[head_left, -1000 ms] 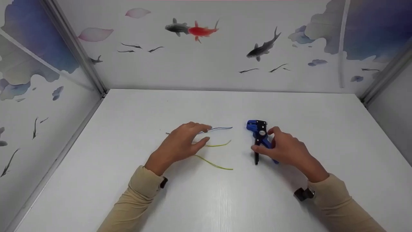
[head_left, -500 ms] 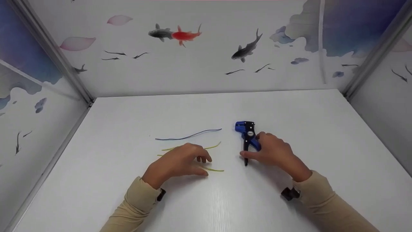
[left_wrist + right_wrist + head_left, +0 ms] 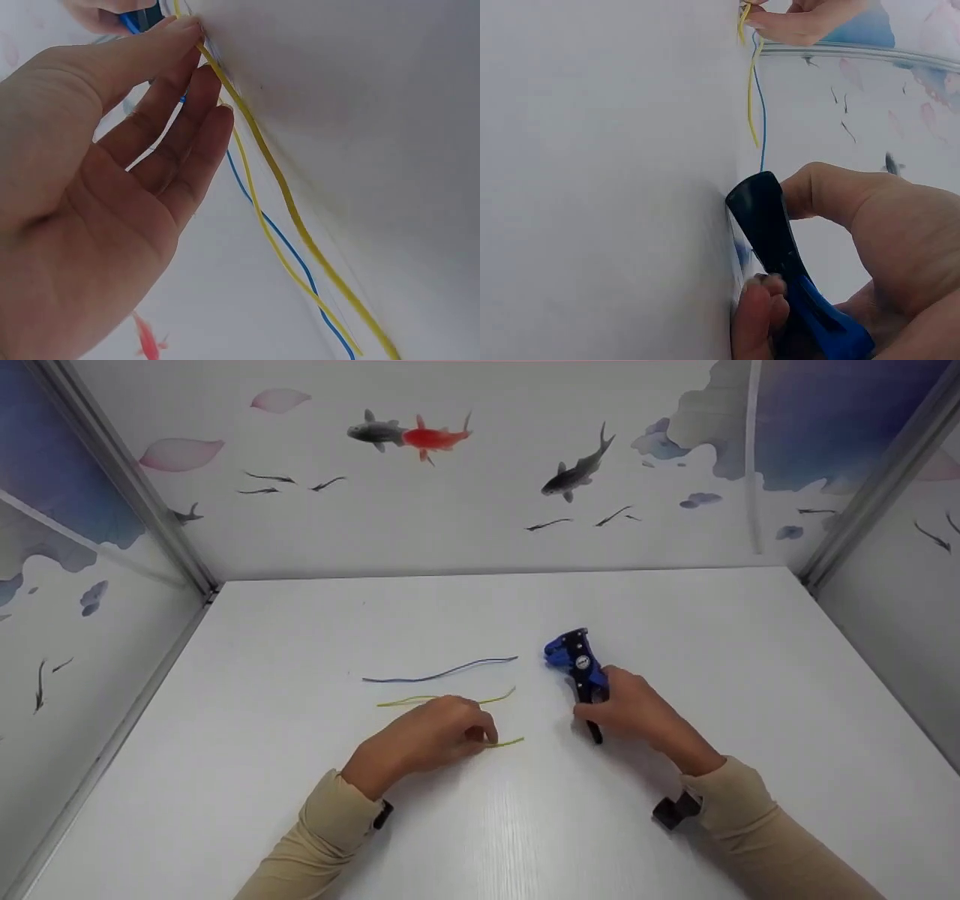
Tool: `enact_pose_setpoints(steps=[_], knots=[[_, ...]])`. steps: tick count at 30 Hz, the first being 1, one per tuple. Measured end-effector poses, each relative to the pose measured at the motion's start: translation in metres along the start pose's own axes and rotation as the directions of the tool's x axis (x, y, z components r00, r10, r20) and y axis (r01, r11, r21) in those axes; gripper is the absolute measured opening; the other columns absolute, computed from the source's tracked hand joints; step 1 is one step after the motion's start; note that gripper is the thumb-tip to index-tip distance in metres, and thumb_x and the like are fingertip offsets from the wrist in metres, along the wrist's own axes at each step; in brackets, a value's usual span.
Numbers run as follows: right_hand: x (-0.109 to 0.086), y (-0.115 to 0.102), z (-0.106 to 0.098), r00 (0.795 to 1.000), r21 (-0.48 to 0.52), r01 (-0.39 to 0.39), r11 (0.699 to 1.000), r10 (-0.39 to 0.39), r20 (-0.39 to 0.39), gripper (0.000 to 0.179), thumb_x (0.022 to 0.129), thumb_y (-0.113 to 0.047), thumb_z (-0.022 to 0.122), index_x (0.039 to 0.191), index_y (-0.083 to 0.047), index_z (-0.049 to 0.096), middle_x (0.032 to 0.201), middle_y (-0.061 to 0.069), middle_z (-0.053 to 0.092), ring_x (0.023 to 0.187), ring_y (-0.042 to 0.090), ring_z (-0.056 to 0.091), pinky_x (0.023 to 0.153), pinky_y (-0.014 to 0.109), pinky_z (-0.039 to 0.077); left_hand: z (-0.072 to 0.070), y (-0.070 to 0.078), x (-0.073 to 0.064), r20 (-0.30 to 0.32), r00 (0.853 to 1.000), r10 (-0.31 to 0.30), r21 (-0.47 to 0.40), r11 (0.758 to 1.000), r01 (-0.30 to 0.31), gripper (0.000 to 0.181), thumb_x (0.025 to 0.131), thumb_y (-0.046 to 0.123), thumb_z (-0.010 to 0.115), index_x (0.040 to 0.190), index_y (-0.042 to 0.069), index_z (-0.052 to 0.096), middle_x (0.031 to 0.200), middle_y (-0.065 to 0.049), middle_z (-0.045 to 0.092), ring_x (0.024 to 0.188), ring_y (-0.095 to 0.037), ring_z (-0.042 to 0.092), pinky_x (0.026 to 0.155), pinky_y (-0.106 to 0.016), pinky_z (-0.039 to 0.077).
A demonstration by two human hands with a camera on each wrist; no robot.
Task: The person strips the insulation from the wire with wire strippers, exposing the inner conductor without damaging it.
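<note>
Left hand [image 3: 427,735] pinches the nearest yellow wire [image 3: 286,190] between thumb and fingertip near its right end, remaining fingers loosely bent; right hand [image 3: 637,709] curls round the handles of a blue-and-black tool [image 3: 581,660], its head pointing away. Wire looks light, bendable, best pinched near an end; tool likely rigid, heavier, best gripped by the handles. Arms [image 3: 315,825] converge low over the white table [image 3: 300,630]. Beyond the left hand: second yellow wire [image 3: 497,699], then blue wire [image 3: 442,673].

Nearest yellow wire [image 3: 289,201] now in the left hand [image 3: 429,735].
</note>
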State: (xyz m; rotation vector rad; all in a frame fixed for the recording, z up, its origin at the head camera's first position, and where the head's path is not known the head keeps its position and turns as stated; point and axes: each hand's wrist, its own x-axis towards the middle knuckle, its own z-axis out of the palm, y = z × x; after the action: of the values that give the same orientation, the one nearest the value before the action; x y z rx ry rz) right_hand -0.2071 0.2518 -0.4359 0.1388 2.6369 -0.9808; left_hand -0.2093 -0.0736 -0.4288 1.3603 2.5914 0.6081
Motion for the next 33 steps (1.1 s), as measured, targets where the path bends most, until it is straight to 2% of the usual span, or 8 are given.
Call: enact_pose_setpoints(steps=[3,5,9,13,18,21,26,33], knots=[[0.002,0.001,-0.002,1.0,0.164,0.012,0.986,-0.016,0.026,0.07,0.096,-0.037,0.078,0.148,-0.001,0.048,0.132,0.018,0.065,0.107,0.026,0.065,0.081,0.032,0.057,-0.001,-0.001,0.0,-0.011,1.0,0.008,0.006,1.0,-0.008,0.016,0.102,0.006,0.075,0.114,0.011,0.083,0.109,-0.003,0.079,0.096,-0.016,0.071,0.09,-0.032,0.061],[0.003,0.002,-0.001,0.995,0.358,0.054,0.932,-0.079,0.056,0.074,0.097,-0.033,0.081,0.154,-0.003,0.044,0.14,0.018,0.066,0.115,0.028,0.07,0.091,0.035,0.062,-0.002,-0.002,0.001,-0.022,1.0,0.012,0.004,1.0,-0.012,0.017,0.103,0.005,0.073,0.116,0.009,0.083,0.11,-0.005,0.078,0.097,-0.016,0.07,0.09,-0.032,0.061],[0.003,-0.001,0.007,0.953,0.772,0.117,0.625,-0.29,0.091,0.077,0.1,-0.017,0.08,0.162,-0.011,0.034,0.153,0.023,0.06,0.134,0.039,0.068,0.108,0.049,0.059,-0.004,-0.004,0.001,-0.07,0.997,0.024,-0.021,0.999,-0.025,0.019,0.104,0.003,0.069,0.117,0.008,0.082,0.111,-0.006,0.076,0.098,-0.017,0.071,0.089,-0.031,0.061],[-0.005,-0.008,0.017,0.921,0.942,0.06,0.33,-0.381,0.075,0.067,0.107,-0.013,0.068,0.163,-0.02,0.033,0.142,0.016,0.06,0.126,0.031,0.067,0.106,0.055,0.06,-0.007,-0.005,0.001,-0.151,0.988,0.015,-0.031,0.999,-0.019,0.016,0.105,0.007,0.069,0.117,0.009,0.08,0.11,-0.003,0.072,0.096,-0.015,0.068,0.086,-0.029,0.061],[-0.012,-0.011,0.03,0.906,0.994,-0.09,0.066,-0.41,0.11,0.049,0.115,-0.05,0.044,0.155,-0.022,0.039,0.123,0.007,0.062,0.108,0.021,0.063,0.097,0.043,0.054,-0.009,-0.007,0.002,-0.275,0.961,-0.004,-0.024,1.0,-0.002,0.012,0.107,0.012,0.07,0.113,0.008,0.078,0.107,-0.002,0.071,0.092,-0.013,0.067,0.083,-0.027,0.061],[-0.011,-0.009,0.038,0.906,0.987,-0.155,-0.044,-0.405,0.124,0.057,0.113,-0.062,0.039,0.155,-0.023,0.041,0.123,0.009,0.063,0.106,0.025,0.062,0.095,0.044,0.049,-0.013,-0.008,0.003,-0.324,0.946,-0.018,-0.034,0.999,0.008,0.012,0.107,0.011,0.069,0.115,0.007,0.077,0.108,-0.003,0.071,0.092,-0.013,0.068,0.082,-0.026,0.062],[-0.009,-0.004,0.046,0.907,0.972,-0.195,-0.132,-0.402,0.128,0.052,0.112,-0.049,0.054,0.155,-0.02,0.05,0.127,0.01,0.065,0.115,0.028,0.058,0.105,0.05,0.047,-0.019,-0.009,0.006,-0.366,0.929,-0.046,-0.067,0.997,0.024,0.013,0.109,0.014,0.067,0.118,0.009,0.074,0.112,-0.002,0.071,0.097,-0.013,0.07,0.084,-0.027,0.062],[-0.01,-0.002,0.047,0.885,0.967,-0.219,-0.132,-0.444,0.14,0.046,0.11,-0.038,0.053,0.151,-0.016,0.056,0.131,0.012,0.066,0.122,0.03,0.06,0.118,0.059,0.044,-0.035,-0.005,0.021,-0.394,0.919,-0.002,-0.044,0.999,-0.016,0.014,0.11,0.013,0.065,0.12,0.008,0.074,0.114,-0.004,0.071,0.102,-0.015,0.072,0.091,-0.027,0.063]])
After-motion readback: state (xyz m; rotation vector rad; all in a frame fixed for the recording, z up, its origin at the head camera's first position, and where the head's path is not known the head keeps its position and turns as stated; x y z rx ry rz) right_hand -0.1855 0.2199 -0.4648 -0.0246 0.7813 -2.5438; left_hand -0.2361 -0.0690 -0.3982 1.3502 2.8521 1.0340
